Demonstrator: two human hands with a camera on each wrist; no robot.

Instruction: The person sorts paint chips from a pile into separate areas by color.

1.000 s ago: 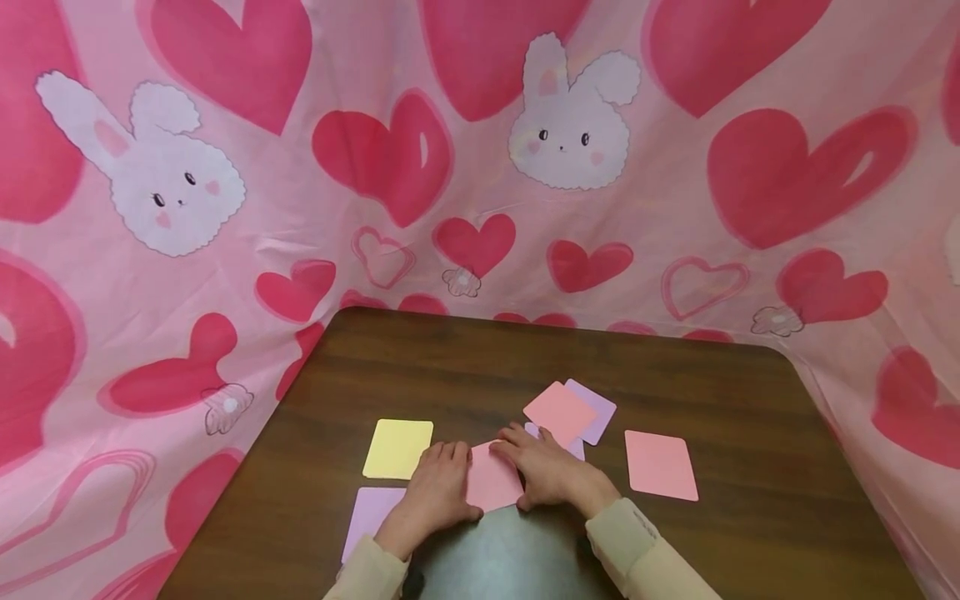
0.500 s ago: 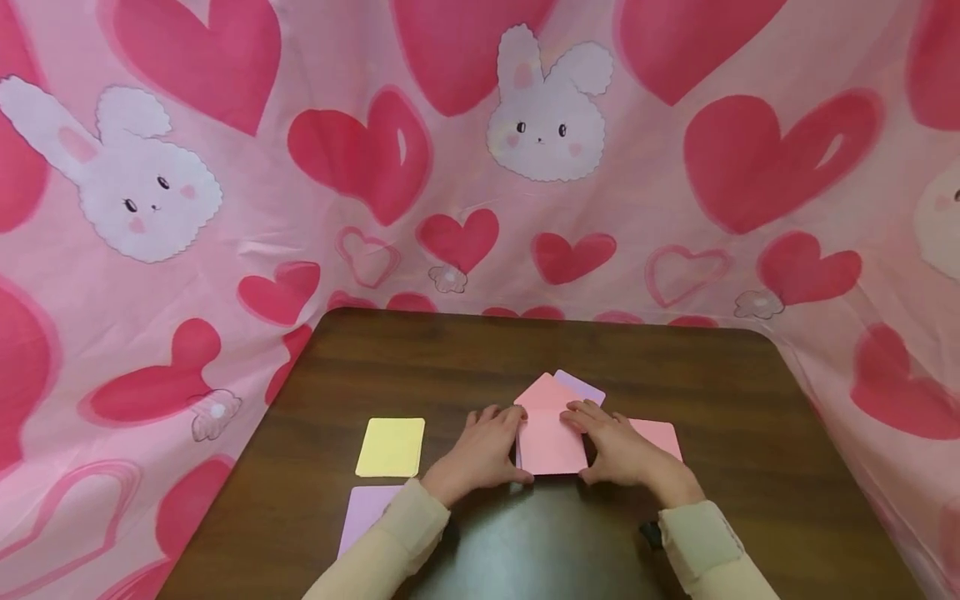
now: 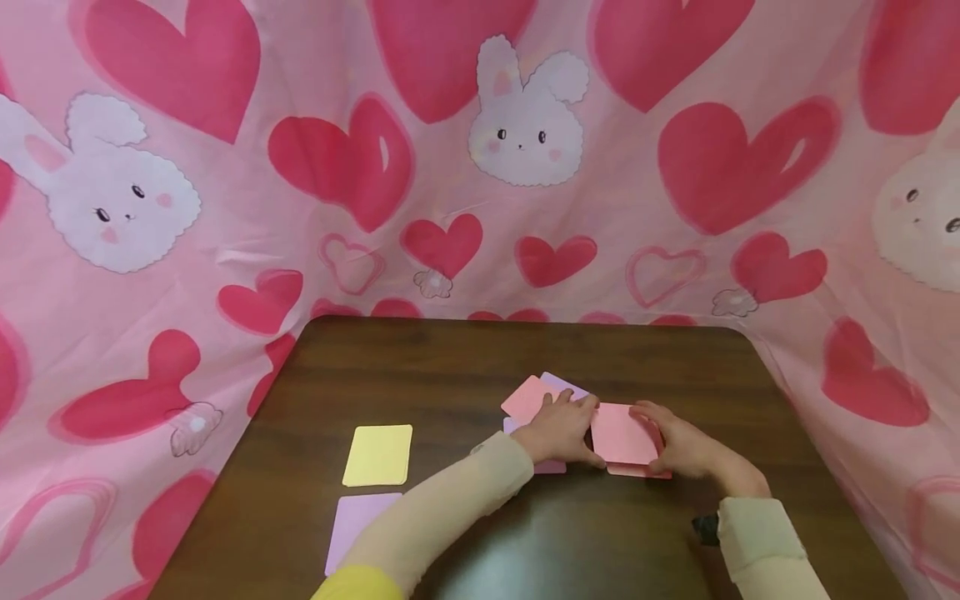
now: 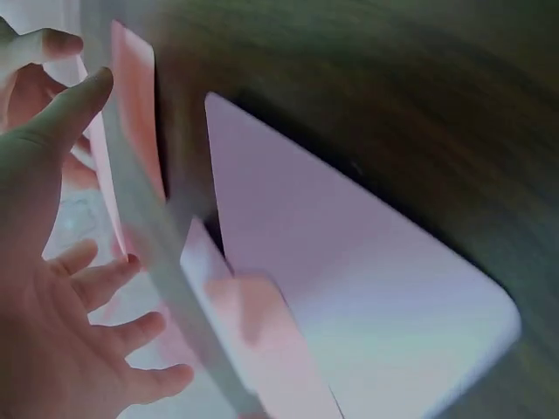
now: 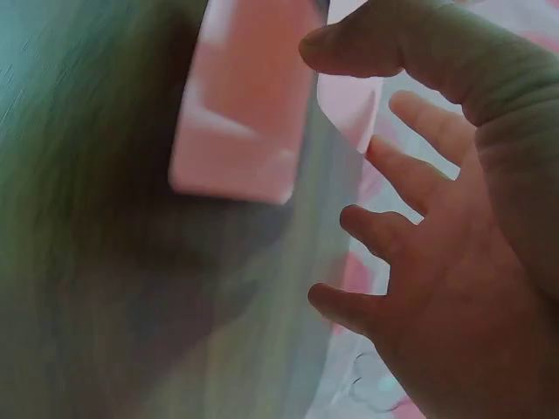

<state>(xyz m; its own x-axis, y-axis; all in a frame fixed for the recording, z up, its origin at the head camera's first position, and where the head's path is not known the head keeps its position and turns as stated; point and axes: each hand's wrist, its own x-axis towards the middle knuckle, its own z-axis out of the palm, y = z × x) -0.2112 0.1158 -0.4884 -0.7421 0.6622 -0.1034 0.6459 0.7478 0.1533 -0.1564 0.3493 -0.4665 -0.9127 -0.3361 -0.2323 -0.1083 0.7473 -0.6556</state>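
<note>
Both hands hold a pink square card [image 3: 622, 435] by its opposite side edges, over another pink card [image 3: 637, 471] on the table that shows below its near edge. My left hand [image 3: 557, 429] pinches the left edge between thumb and fingers; in the left wrist view the held card [image 4: 106, 175] appears nearly edge-on. At the right edge, my right hand [image 3: 686, 442] grips with thumb and fingertips, and the right wrist view shows a corner of the held card [image 5: 349, 109] there. Under and behind my left hand lie a salmon card [image 3: 525, 397] and lilac cards [image 4: 341, 244], partly covered.
On the left of the dark wooden table [image 3: 450, 358] are a small stack of yellow cards [image 3: 378, 456] and a lilac card [image 3: 360, 521], overlapped by my left sleeve. A pink heart-and-rabbit cloth [image 3: 622, 192] hangs behind the table and along its sides.
Both hands have carried the pink card rightward, past the salmon and lilac cards, to over the pink card on the right. The head view has turned somewhat right.
</note>
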